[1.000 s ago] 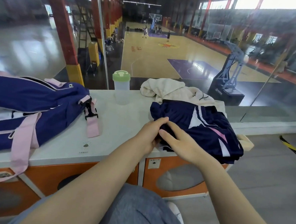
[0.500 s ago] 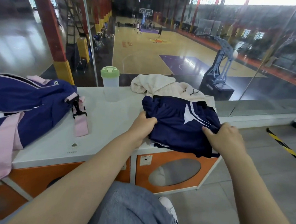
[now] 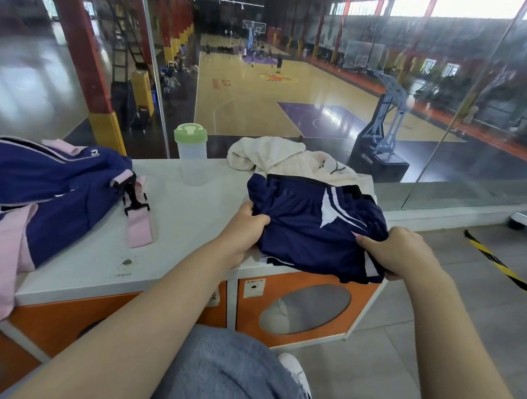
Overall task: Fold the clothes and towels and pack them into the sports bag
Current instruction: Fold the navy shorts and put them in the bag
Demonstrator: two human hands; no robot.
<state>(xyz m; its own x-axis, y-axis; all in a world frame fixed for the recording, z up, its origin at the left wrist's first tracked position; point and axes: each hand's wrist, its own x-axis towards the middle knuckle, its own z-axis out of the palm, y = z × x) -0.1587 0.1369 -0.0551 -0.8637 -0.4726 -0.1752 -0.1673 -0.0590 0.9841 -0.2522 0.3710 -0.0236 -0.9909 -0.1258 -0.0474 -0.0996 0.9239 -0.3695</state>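
We grip the navy shorts [image 3: 312,230] at both sides on the white countertop [image 3: 192,226]: our left hand [image 3: 245,226] curls its fingers over the left edge, our right hand [image 3: 388,250] pinches the right edge. They look partly folded, not packed. The cream towel [image 3: 277,157] lies bunched behind them (unfolded), and the sports bag [image 3: 50,183] waits well to the left.

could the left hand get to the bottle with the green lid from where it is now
Probably yes, once it lets go: the left hand grips the navy shorts, and only bare counter lies between it and the bottle.
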